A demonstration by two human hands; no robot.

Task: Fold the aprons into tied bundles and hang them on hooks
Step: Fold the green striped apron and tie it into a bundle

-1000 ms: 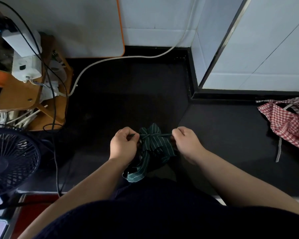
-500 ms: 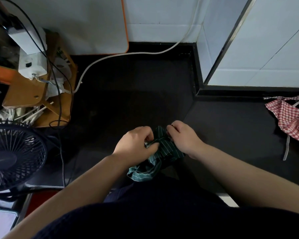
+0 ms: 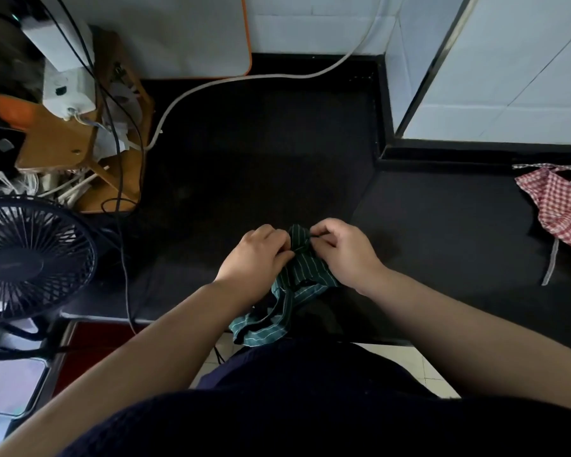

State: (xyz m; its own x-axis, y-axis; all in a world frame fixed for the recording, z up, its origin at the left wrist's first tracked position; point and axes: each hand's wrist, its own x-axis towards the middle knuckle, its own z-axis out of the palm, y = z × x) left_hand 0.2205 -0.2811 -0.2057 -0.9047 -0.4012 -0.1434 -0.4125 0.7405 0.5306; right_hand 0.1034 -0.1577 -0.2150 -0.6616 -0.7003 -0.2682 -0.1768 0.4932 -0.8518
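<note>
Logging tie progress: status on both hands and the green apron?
Both left grip and right grip pinch the green striped apron, bunched on the black counter. Red checked apron lies apart at far right, untouched. Nothing in the way.

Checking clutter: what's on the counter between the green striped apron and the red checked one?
Head view: the right hand gripping the green apron, then bare counter to the red checked apron.

The left hand [image 3: 254,255] and right hand [image 3: 343,249] cover the top of the green striped apron [image 3: 302,275], hiding what their fingertips pinch. Far right of that apron, the red checked apron [image 3: 564,209] runs past the picture's edge; far left, the fan [image 3: 23,258] does too.
</note>
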